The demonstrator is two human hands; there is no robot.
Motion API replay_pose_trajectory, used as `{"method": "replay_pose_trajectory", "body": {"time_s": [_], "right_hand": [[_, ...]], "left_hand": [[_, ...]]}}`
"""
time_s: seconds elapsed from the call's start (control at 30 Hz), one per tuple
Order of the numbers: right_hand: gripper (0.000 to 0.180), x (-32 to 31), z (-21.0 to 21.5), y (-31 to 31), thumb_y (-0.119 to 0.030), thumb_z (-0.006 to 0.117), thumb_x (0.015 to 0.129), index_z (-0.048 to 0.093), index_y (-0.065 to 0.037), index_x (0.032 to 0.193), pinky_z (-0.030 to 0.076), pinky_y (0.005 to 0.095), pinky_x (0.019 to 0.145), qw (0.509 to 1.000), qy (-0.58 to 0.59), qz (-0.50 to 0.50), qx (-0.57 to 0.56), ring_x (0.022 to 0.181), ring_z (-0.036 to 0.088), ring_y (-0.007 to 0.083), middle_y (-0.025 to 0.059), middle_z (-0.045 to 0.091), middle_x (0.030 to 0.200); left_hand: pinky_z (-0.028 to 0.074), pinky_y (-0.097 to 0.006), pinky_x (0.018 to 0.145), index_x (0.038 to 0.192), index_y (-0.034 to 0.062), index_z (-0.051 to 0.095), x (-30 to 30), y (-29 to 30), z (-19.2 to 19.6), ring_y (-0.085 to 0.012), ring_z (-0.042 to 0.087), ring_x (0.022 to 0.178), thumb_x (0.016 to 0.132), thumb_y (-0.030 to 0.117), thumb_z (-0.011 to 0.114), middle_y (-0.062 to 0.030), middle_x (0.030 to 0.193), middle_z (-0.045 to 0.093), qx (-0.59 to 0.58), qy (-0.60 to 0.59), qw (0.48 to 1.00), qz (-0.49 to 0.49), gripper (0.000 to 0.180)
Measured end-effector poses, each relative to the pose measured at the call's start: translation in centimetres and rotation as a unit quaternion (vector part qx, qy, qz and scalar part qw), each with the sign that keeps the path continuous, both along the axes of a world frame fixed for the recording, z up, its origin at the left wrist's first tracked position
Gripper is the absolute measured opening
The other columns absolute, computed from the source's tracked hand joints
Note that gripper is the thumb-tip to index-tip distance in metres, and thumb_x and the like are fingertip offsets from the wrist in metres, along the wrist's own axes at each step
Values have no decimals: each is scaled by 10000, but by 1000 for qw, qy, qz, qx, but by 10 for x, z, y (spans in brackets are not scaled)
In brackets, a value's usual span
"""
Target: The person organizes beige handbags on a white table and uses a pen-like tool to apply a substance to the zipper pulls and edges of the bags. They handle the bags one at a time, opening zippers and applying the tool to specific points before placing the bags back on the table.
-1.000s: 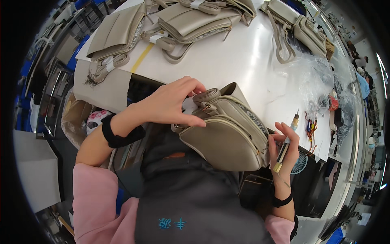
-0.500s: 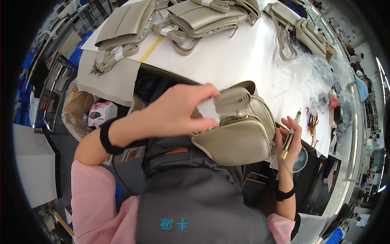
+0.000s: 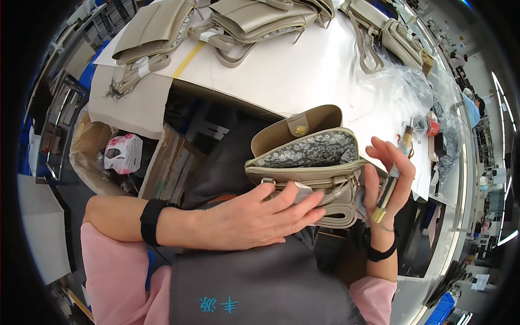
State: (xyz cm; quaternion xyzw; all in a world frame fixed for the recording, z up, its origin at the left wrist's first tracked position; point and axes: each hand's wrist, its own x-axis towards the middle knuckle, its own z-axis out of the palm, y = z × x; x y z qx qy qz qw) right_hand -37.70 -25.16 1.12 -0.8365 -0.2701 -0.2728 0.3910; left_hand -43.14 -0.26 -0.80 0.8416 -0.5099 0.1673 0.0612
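A beige-gold handbag (image 3: 265, 174) rests at my lap against the table edge, its zip unfastened and the grey floral lining (image 3: 311, 151) showing. The flap (image 3: 292, 122) with a small gold fitting stands up behind the opening. My left hand (image 3: 254, 219) holds the bag's front, fingers spread over a coiled strap (image 3: 338, 215) with a white wrap. At the bag's right end is my right hand (image 3: 392, 176), thumb close against it. A slim pen-like tool (image 3: 385, 197) with a brass-coloured end is held across its fingers; I cannot make out its kind.
More beige bags (image 3: 260, 19) with wrapped straps lie along the far side of the white table (image 3: 292, 70). Clear plastic film (image 3: 403, 95) is bunched at the right. Left of my lap stands a lined bin (image 3: 89, 162) holding a white plastic bag (image 3: 123, 153).
The bag has turned so its unfastened top and lining show. My left hand has moved from the strap's white wrap above to the bag's lower front. My right hand has risen slightly, keeping the tool.
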Motion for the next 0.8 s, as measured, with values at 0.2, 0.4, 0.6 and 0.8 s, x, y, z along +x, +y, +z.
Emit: {"method": "replay_pose_trajectory", "body": {"time_s": [0.2,0.4,0.6,0.8], "right_hand": [[455,14,-6,6,8,749,748,539,-14,1151,530,253,677,996,29,85,-12,751,677,156,140,688,1013],[476,1,-12,-3,44,739,751,508,-4,1164,527,272,693,999,-8,30,-10,754,653,166,145,667,947],[543,-8,-17,-2,101,702,765,450,-35,1226,503,222,641,998,-33,-13,43,772,583,123,100,590,914],[556,-11,-17,24,101,712,758,443,-40,1223,479,207,633,984,-69,-22,163,742,576,105,82,586,904]], "left_hand": [[489,-341,785,1144,89,613,25,4,-15,-249,569,973,681,141,734,-98,1255,541,-272,127,950,-81,481],[481,-321,715,1064,24,610,54,9,-7,-232,584,854,782,70,703,-85,953,601,-344,354,869,43,301],[480,-285,666,1051,43,603,63,6,-1,-174,597,780,783,113,725,-68,931,610,-325,349,876,75,303],[490,-274,655,969,46,630,90,2,19,-172,617,750,738,103,740,-64,887,635,-230,180,956,30,262]]}}
